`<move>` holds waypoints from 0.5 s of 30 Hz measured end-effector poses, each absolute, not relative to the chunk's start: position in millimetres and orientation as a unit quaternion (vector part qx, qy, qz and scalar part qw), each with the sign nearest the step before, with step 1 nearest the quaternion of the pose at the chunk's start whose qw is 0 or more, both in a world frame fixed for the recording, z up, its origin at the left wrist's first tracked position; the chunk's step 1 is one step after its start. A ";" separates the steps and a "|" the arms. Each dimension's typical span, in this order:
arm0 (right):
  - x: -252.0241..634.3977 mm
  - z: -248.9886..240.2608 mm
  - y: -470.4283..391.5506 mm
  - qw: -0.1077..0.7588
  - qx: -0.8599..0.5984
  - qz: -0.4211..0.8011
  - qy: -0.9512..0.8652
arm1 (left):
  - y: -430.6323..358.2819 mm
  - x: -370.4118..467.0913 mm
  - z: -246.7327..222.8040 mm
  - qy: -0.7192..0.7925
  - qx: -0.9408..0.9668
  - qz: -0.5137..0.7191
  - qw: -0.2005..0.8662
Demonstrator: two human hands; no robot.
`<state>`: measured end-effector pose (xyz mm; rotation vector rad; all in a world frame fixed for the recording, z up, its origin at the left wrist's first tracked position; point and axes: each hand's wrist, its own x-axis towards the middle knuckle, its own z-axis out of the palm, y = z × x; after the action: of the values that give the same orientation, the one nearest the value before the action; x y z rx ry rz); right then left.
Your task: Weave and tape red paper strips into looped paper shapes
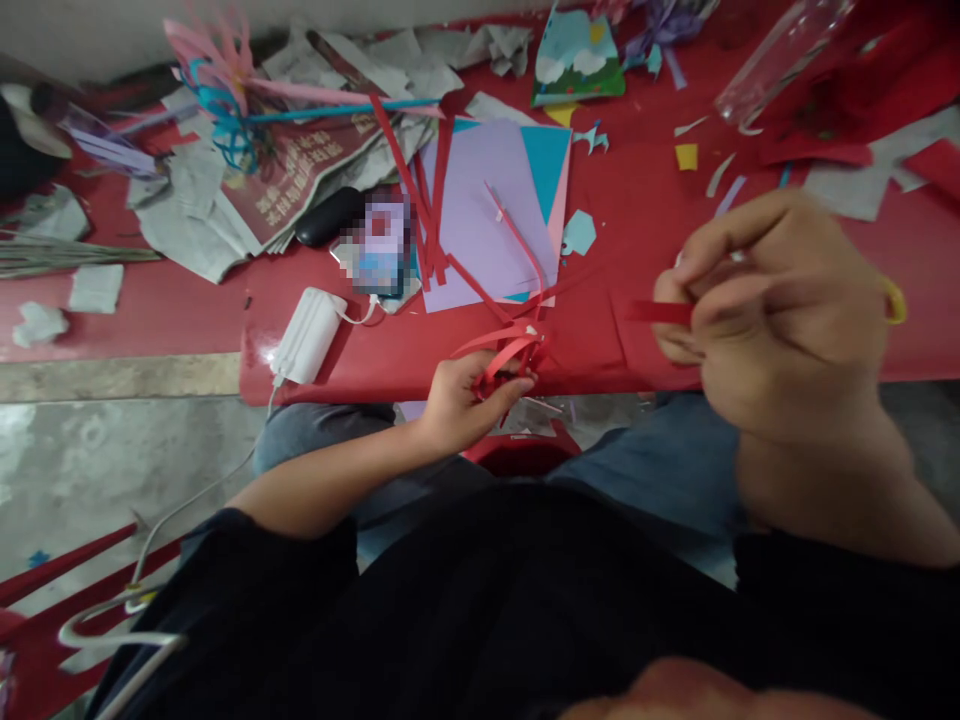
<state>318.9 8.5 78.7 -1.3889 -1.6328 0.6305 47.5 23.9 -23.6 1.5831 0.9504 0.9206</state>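
Note:
Near the table's front edge, my left hand [469, 400] is closed on a bunch of curled red paper strips [517, 345], whose loops stand up above the thumb. Off to the right and raised, my right hand [780, 310] pinches a red paper strip [660, 312]; its end sticks out to the left, blurred. A yellow loop [894, 300] shows behind the right hand, and what it belongs to is hidden. Beyond the left hand, more flat red strips [433, 215] lie over a stack of lilac, blue and pink paper sheets [472, 220].
A white power bank [309, 335] with a cable, a phone [381, 240] and a black case [330, 216] lie left of the paper. Newspaper [292, 190], a pink ribbon flower [217, 60] and a clear plastic bottle [784, 55] are farther back. Paper scraps [579, 232] lie around.

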 end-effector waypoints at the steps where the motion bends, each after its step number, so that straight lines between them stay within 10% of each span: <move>1: 317.0 76.8 5.5 0.445 -0.554 0.290 -0.641 | 24.2 50.0 -24.1 0.395 0.667 0.381 0.503; 15: 305.1 62.0 -8.5 0.487 -0.382 0.552 -0.558 | 15.0 57.2 -24.3 0.346 0.784 0.425 0.291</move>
<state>305.1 -8.5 62.0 -0.9300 -1.3574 1.3429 57.2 15.0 -24.3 2.0918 0.9226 1.1332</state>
